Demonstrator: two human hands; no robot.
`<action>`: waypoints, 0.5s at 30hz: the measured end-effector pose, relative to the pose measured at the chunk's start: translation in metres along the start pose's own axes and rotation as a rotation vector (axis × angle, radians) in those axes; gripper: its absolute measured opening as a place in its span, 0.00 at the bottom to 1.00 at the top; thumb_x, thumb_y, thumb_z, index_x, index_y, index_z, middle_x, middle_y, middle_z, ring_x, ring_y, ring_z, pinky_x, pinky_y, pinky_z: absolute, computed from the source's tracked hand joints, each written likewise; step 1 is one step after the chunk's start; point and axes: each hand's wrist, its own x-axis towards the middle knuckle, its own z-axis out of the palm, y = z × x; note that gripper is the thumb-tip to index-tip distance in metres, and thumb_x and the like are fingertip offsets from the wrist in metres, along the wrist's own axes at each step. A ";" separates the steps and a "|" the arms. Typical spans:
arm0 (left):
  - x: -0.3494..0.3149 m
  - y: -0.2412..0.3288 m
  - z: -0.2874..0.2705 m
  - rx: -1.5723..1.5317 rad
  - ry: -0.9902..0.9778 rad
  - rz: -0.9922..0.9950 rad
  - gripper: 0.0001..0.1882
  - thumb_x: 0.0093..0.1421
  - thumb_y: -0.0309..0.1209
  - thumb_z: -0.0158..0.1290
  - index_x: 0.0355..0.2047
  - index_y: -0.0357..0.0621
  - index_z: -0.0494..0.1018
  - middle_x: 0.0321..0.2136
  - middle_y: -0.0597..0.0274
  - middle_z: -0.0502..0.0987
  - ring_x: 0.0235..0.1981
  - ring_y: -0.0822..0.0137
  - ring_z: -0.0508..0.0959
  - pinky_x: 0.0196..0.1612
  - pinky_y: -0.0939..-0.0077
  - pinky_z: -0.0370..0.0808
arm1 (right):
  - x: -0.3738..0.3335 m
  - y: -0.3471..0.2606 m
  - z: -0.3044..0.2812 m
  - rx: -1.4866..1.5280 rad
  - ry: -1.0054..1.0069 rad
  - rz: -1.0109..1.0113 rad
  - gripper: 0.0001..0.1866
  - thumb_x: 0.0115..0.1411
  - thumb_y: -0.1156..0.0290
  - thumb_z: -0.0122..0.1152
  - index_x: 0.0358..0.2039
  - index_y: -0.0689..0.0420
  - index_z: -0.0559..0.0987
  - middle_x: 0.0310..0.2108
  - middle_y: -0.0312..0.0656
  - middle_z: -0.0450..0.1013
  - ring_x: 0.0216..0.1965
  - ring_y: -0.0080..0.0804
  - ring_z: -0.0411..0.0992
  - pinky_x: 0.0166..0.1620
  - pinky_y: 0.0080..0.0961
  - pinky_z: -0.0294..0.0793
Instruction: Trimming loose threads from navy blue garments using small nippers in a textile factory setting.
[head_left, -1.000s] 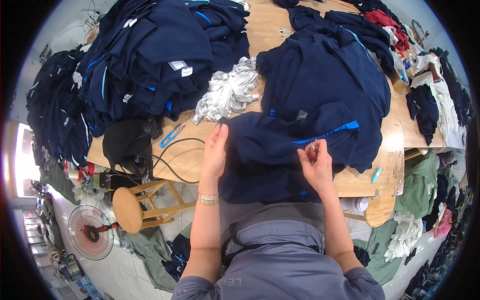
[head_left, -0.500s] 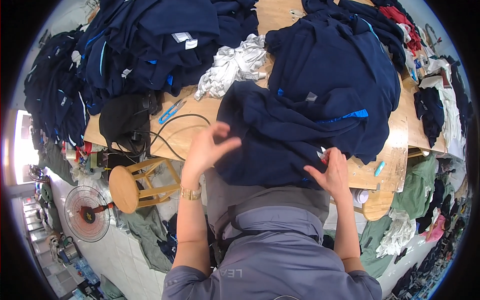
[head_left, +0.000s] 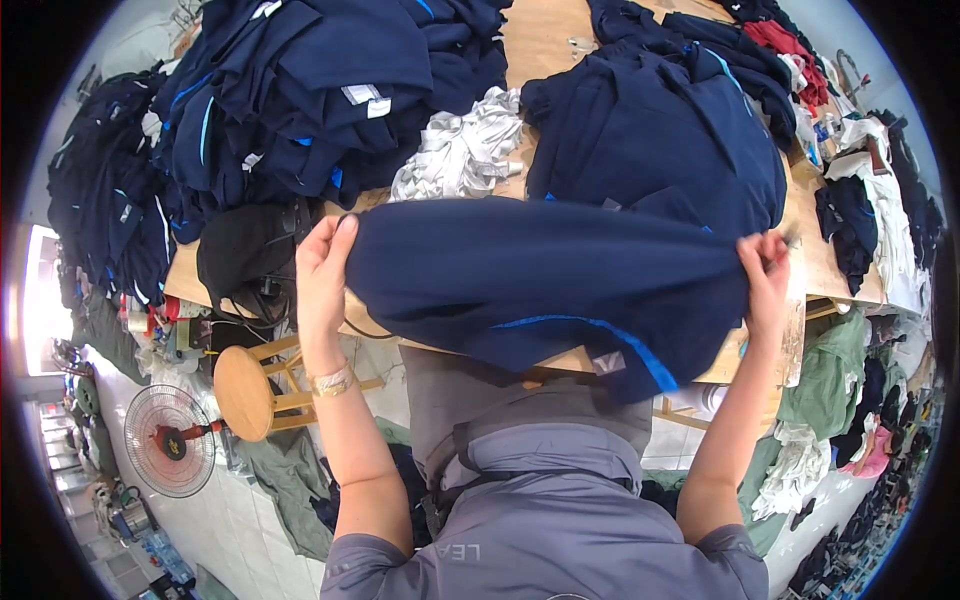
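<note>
Stretched sideways between my hands, a navy garment (head_left: pixel 540 265) hangs over the table's near edge. Its lower part shows a bright blue stripe and a small whitish label. My left hand (head_left: pixel 325 265) pinches the garment's left end between thumb and fingers. At the opposite end my right hand (head_left: pixel 765 275) is closed on the cloth, its fingers curled. A small dark blur sits by the right fingertips; I cannot make out what it is. Behind the held garment lies a pile of navy garments (head_left: pixel 650 130), partly covered by it.
A larger navy heap (head_left: pixel 320 100) fills the table's far left, with white cloth strips (head_left: pixel 460 150) beside it. A black bag (head_left: pixel 245 255) lies at the left edge. Below stand a wooden stool (head_left: pixel 243 393) and a fan (head_left: pixel 170 440). Green cloth (head_left: pixel 825 375) hangs at the right.
Both hands have moved apart and taken hold of the navy garment, which is now lifted and pulled out sideways. The blue snips and teal tool on the table are now hidden.
</note>
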 end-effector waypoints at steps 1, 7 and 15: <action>0.011 -0.011 0.000 0.085 0.043 0.032 0.10 0.61 0.34 0.49 0.32 0.38 0.73 0.26 0.71 0.75 0.25 0.85 0.70 0.31 0.91 0.67 | 0.014 0.017 0.009 -0.165 0.041 -0.017 0.15 0.54 0.79 0.57 0.24 0.53 0.58 0.21 0.29 0.60 0.24 0.15 0.57 0.29 0.12 0.58; 0.027 -0.055 0.026 0.624 0.222 0.181 0.18 0.59 0.37 0.51 0.44 0.36 0.69 0.33 0.57 0.76 0.34 0.73 0.75 0.36 0.82 0.70 | 0.017 0.060 0.049 -0.763 0.094 -0.198 0.15 0.54 0.67 0.60 0.31 0.61 0.64 0.23 0.50 0.67 0.27 0.48 0.69 0.32 0.35 0.67; -0.014 -0.047 0.036 0.496 0.214 0.138 0.13 0.57 0.32 0.54 0.40 0.39 0.71 0.31 0.63 0.75 0.32 0.76 0.74 0.34 0.84 0.70 | -0.033 0.044 0.029 -0.645 0.393 -0.200 0.14 0.53 0.68 0.63 0.28 0.60 0.66 0.22 0.37 0.64 0.23 0.26 0.61 0.30 0.23 0.64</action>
